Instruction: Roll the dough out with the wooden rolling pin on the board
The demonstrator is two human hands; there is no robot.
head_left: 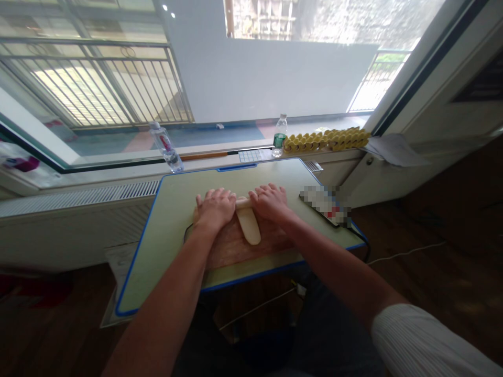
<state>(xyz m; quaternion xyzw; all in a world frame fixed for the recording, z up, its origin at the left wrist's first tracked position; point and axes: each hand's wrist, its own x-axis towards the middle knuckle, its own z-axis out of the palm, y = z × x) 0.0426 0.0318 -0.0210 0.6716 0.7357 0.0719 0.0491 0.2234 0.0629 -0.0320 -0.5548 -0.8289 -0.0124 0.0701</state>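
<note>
A pale rolling pin (243,202) lies crosswise over a long, flat strip of dough (249,229). My left hand (215,207) is closed over the pin's left part, fingers curled over its far side. On the right part, my right hand (271,200) grips it the same way. Only a short middle length of the pin shows between the hands; the ends are hidden beneath them. The dough extends from under the pin toward me, rounded at its near end. Beneath it is a reddish-brown wooden board (230,248).
The board rests on a small pale-green table (157,235) with a blue rim. A phone-like device (320,204), partly pixelated, lies at right with a black cable. Two plastic bottles, a left one (167,149) and a right one (280,137), stand by yellow trays (326,140) on the sill.
</note>
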